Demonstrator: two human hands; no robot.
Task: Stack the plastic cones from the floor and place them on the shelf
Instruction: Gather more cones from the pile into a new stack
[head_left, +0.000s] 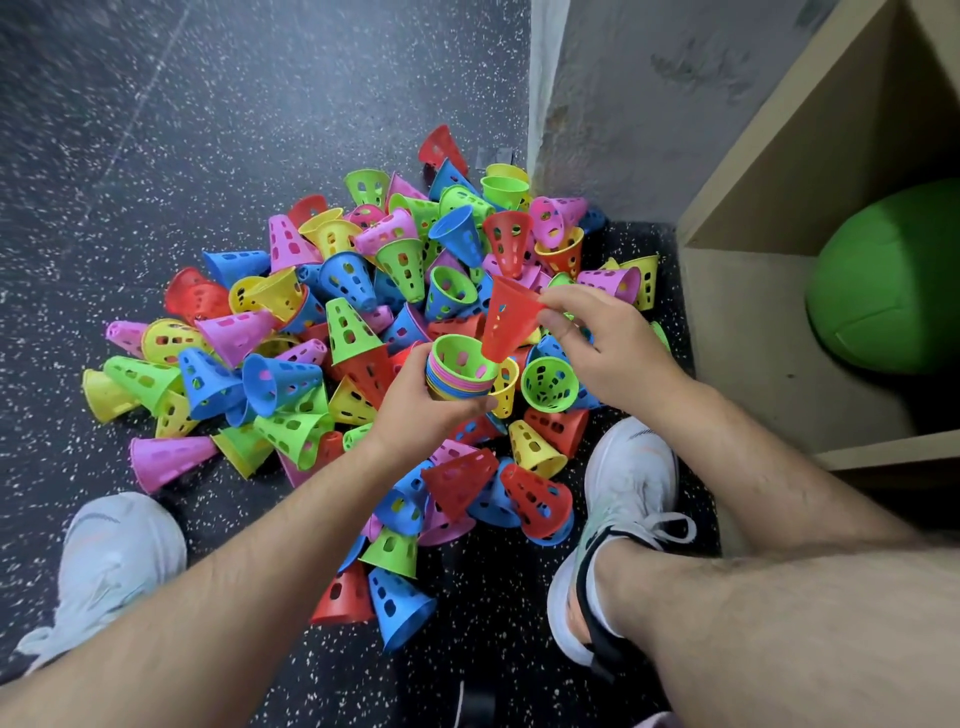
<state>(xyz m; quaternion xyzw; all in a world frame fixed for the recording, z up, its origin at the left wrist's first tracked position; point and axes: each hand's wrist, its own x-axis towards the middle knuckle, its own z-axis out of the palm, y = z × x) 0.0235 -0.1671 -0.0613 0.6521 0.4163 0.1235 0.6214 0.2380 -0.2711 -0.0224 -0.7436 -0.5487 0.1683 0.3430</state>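
Note:
A big pile of perforated plastic cones (332, 332) in red, blue, green, yellow and pink lies on the dark speckled floor. My left hand (421, 405) grips a nested stack of cones (460, 371), wide ends up, with a green one on top. My right hand (597, 343) pinches a single red cone (506, 325) by its rim, narrow tip pointing down at the stack's open mouth, just touching its edge. The wooden shelf (748, 322) stands to the right.
A green ball (888, 280) fills the shelf's lower compartment. My two white shoes (114, 561) (623, 493) stand at either side of the pile. A grey wall (623, 104) rises behind the cones. Bare floor (156, 130) stretches to the left.

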